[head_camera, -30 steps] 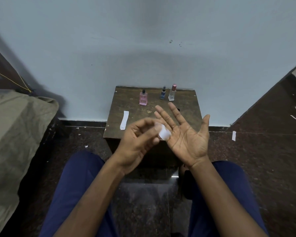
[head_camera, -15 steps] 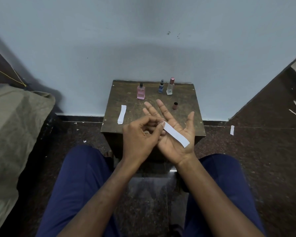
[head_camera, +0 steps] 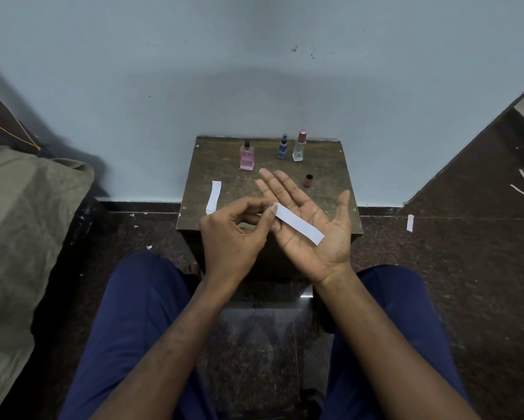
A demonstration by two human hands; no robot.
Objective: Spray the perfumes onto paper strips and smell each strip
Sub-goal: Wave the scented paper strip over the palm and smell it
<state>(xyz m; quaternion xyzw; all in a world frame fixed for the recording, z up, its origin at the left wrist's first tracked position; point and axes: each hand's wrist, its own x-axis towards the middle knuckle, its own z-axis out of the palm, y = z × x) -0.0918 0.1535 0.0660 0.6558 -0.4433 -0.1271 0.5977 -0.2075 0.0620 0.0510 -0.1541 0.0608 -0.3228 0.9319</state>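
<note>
Strip (head_camera: 298,225) unrolled since a second ago, now flat across right hand (head_camera: 310,225), fingers straight, palm up. Left hand (head_camera: 233,234) pinches strip's far end. Three bottles (head_camera: 247,157) stand at table (head_camera: 330,165) back; spare strip (head_camera: 213,201) at left.

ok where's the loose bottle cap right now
The small brown cap lies on the wooden stool, right of centre, in front of the clear bottle and just beyond the open right hand.
</note>
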